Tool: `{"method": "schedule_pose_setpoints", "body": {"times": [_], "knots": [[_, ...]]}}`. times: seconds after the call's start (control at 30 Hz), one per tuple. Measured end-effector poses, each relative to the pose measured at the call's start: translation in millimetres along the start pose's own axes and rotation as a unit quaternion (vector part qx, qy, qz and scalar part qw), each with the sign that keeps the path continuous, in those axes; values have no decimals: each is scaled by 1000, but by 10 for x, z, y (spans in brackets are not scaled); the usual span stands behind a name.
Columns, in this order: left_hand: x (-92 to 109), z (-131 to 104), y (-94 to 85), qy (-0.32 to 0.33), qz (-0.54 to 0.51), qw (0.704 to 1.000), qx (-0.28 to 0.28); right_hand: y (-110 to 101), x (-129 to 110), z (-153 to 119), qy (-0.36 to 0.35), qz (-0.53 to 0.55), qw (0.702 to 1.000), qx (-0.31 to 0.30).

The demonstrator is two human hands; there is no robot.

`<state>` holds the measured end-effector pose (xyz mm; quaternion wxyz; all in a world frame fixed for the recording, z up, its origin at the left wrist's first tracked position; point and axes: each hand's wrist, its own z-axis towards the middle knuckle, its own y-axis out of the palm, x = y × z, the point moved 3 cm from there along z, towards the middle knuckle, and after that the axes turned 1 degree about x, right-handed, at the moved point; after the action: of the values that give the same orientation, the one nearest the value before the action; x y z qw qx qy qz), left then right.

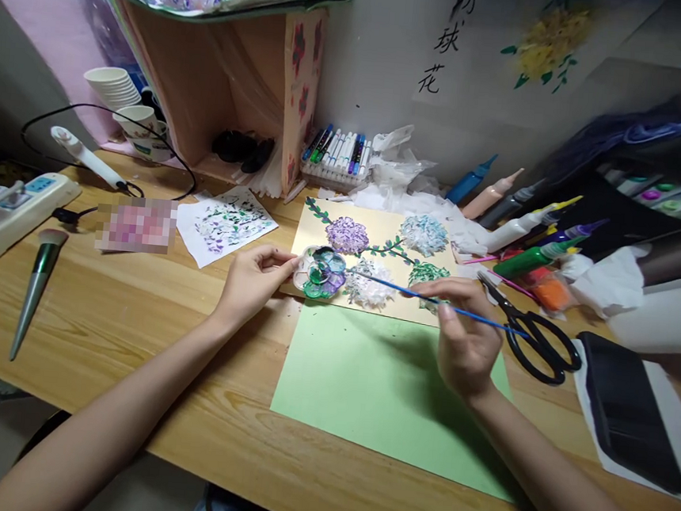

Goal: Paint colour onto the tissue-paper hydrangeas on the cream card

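Observation:
Between the thumb and fingers of my left hand (260, 278) is the edge of a round, scalloped paint palette (322, 273) smeared with green, purple and white. My right hand (469, 338) grips a thin blue paintbrush (460, 312), its tip pointing left, close by the palette's right edge; I cannot tell whether it touches. Beneath both lies a cream card (310, 229) with textured flower clusters in purple, blue, white and green, joined by painted leafy stems. A light green sheet (365, 385) lies on the near side of the card, partly under my right hand.
Black scissors (541, 345) and a dark phone-like slab (630, 412) lie at the right. Paint bottles (534, 258) stand behind them near crumpled tissues (428, 207). Markers (341, 154) sit at the back. To the left are a makeup brush (40, 285), a power strip (15, 219) and paper cups (140, 128).

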<state>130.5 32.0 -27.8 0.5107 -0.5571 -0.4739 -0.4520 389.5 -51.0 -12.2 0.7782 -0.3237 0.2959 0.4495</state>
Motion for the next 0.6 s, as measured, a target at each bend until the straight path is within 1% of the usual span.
{"method": "schedule_pose_setpoints", "body": {"times": [0.03,0.1,0.13,0.2,0.3,0.43,0.5,0.6], "knots": [[-6,4,-2,-11,-2,1000,1,-79,96,4,30,25,999,34],[-13,9,-6,-30,-9,1000,2,-214,297,-11,89,47,992,74],[-15,12,-7,-37,-12,999,2,-268,381,-28,108,48,989,87],[-20,20,-8,-46,-15,999,2,-328,488,-68,128,49,987,88],[-29,35,-7,-51,-11,999,0,-319,498,-111,123,52,990,55],[-56,56,1,-68,-10,998,-11,-282,423,-114,101,-2,995,23],[-79,67,0,-75,-13,997,-15,-287,413,-105,97,-23,995,23],[-119,85,-15,-73,-4,997,-17,-310,413,-96,82,-17,995,48]]}}
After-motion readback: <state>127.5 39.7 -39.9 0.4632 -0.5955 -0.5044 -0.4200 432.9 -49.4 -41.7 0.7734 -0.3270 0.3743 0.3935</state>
